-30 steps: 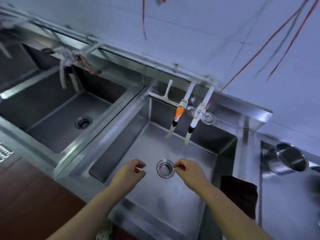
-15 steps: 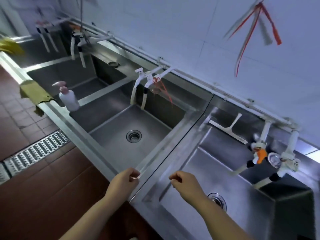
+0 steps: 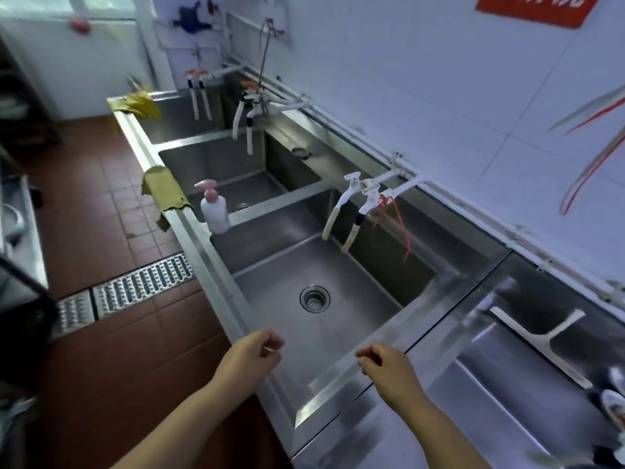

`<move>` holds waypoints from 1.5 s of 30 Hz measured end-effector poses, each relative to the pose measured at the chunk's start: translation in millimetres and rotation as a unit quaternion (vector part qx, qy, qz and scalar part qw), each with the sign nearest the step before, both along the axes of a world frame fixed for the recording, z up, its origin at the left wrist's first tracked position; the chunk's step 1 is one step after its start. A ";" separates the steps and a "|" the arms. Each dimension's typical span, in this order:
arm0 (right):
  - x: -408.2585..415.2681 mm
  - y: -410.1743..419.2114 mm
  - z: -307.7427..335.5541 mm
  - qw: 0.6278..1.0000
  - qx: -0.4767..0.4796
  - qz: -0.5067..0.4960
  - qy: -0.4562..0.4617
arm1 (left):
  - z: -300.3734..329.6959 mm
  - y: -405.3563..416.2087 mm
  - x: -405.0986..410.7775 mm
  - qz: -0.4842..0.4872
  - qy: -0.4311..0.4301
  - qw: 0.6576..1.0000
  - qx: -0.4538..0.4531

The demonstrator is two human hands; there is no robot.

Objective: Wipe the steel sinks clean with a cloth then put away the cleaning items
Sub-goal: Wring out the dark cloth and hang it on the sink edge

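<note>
White tiled wall (image 3: 422,79) — red-brown floor (image 3: 101,204).

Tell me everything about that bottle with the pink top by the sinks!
The bottle is a white pump dispenser, plastic by its look, with a pink pump head whose nozzle points to the left in the picture. It stands upright on the steel rim at the front, where the divider between two basins meets it. A yellowish cloth hangs over the rim just beyond it; whether they touch is unclear. No hand is on it. How full it is cannot be seen.
</note>
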State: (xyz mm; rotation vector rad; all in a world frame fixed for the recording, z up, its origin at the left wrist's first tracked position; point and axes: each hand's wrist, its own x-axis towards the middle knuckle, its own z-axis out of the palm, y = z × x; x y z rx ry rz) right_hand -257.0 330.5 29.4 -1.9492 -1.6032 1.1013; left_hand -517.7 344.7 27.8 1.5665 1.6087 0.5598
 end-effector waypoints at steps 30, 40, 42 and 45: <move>-420.3 313.1 47.0 0.991 0.115 0.008 0.063 | -16.6 250.7 -425.8 0.097 -0.022 0.995 0.015; -502.4 435.5 3.0 0.994 0.026 0.091 0.062 | -3.3 405.9 -453.5 0.103 0.006 0.994 0.035; -512.1 455.7 -8.3 0.995 0.000 0.090 0.035 | 0.5 430.9 -462.4 0.116 0.006 0.992 0.040; -519.2 476.2 -20.4 0.997 -0.028 0.071 0.012 | -0.9 464.8 -473.3 0.124 0.012 0.992 0.031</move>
